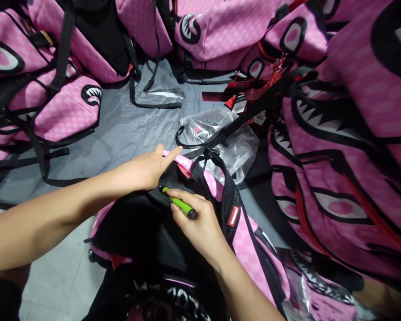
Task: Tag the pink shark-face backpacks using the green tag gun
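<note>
A pink and black backpack [243, 240] lies in front of me, its black back panel facing up. My left hand [150, 167] rests on its top edge, fingers pressed together and stretched toward the pink rim. My right hand [200, 225] is closed around a small tool with a green handle [180, 206], whose tip points at the black fabric just under my left hand. A black strap [227, 133] runs from the backpack's top toward the pile on the right.
Several pink backpacks with shark-mouth prints [341, 147] are piled on the right, at the back and on the left [53, 107]. A crumpled clear plastic bag [234, 142] lies behind the backpack. Grey sheeting [127, 129] covers the floor; loose black straps trail across it.
</note>
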